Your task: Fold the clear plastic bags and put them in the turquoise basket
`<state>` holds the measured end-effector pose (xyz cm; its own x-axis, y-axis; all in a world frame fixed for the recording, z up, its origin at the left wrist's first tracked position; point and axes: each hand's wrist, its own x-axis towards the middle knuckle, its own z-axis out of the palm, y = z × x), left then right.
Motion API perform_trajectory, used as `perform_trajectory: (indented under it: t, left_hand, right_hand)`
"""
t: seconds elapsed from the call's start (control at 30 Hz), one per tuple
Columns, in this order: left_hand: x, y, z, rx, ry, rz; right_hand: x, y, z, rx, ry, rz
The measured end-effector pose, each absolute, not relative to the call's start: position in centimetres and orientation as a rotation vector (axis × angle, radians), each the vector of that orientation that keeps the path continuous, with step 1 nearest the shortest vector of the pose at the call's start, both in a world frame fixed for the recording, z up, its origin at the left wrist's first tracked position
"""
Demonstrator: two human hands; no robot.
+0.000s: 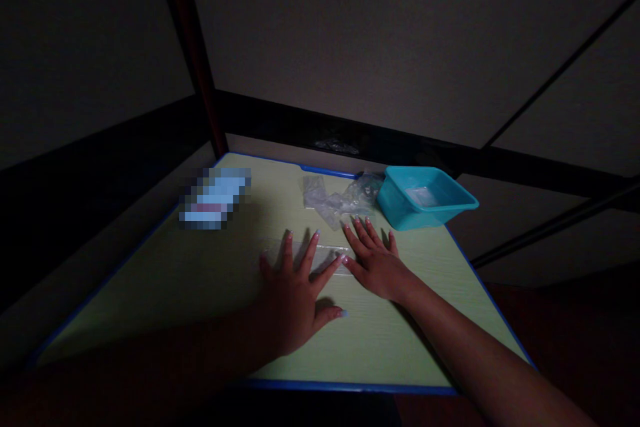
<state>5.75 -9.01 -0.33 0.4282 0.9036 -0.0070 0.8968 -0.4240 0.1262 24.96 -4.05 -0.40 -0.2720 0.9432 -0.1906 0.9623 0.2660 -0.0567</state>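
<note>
A flat clear plastic bag (327,259) lies on the pale green table (380,353). My left hand (295,293) is spread with its fingers apart, fingertips resting on the bag. My right hand (373,257) is spread too, its thumb at the bag's right end beside my left index fingertip. Just beyond my right hand are crumpled clear plastic bags (340,200). They reach the side of a turquoise basket (413,217), which has something pale and flat inside.
A blurred-out, light blue rectangular object (217,197) lies at the table's back left. Blue edging runs round the table. Walls stand behind and to the left, with a dark red post (193,47) at the corner.
</note>
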Motion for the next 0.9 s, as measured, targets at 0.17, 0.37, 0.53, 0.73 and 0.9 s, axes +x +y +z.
perform_trajectory:
  t: [0.17, 0.37, 0.53, 0.73, 0.9]
  left_hand:
    - [5.4, -8.9, 0.1, 2.705, 1.361, 0.236]
    - [5.1, -8.5, -0.6, 2.731, 1.028, 0.170]
    - [5.1, -8.0, -0.9, 2.620, 1.373, 0.108]
    - [4.6, -7.1, -1.8, 2.670, 1.514, 0.208]
    - [4.1, -5.4, -1.5, 2.736, 1.573, 0.349]
  right_hand:
    - [25.0, -4.0, -0.5, 1.808, 2.401, -0.225]
    - [24.9, -4.0, -0.3, 1.790, 2.384, -0.227]
    - [25.0, -4.0, -0.5, 1.801, 2.405, -0.217]
    - [25.2, -3.9, -0.7, 1.806, 2.442, -0.237]
    - [24.8, -4.6, -0.1, 1.844, 2.517, -0.109]
